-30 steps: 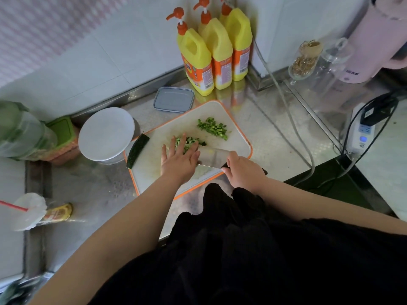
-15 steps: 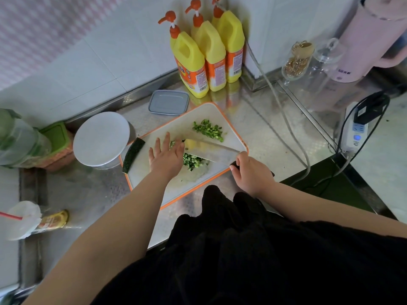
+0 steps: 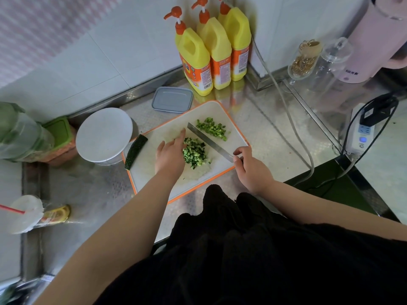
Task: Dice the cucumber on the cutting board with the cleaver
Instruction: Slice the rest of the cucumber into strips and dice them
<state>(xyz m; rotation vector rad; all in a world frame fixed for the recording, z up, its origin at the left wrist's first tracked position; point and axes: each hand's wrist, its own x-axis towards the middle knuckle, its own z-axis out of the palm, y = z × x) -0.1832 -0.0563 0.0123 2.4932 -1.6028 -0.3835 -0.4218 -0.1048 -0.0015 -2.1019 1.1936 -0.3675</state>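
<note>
Steel counter (image 3: 92,190) in a corner of white tiled wall; orange-rimmed white cutting board (image 3: 220,111) lies angled on it. Behind the board: three yellow pump bottles (image 3: 217,51) against the wall, flat grey lid (image 3: 172,99) just beside the board's far edge. Left of the board a round white-lidded tub (image 3: 104,134), green-lidded box (image 3: 57,130) past it. Right side: power strip (image 3: 361,133) with plugged cable, pink appliance (image 3: 374,38), glass jars. Cucumber is mostly diced: one heap of small green cubes (image 3: 195,153) mid-board, a second heap (image 3: 211,127) toward the far edge, and an uncut dark green end piece (image 3: 136,151) lying on the board's left rim. Cleaver (image 3: 209,140) stands edge-down between the two heaps, blade diagonal. Right hand (image 3: 251,170) holds its handle, fingers curled round it, index finger raised. Left hand (image 3: 170,156) flat on the board, fingers straight and together, touching the near heap's left side. Versus half a second ago: blade was lying flatter over the cubes, now upright and clear of the near heap; left hand has slid in against the heap.
</note>
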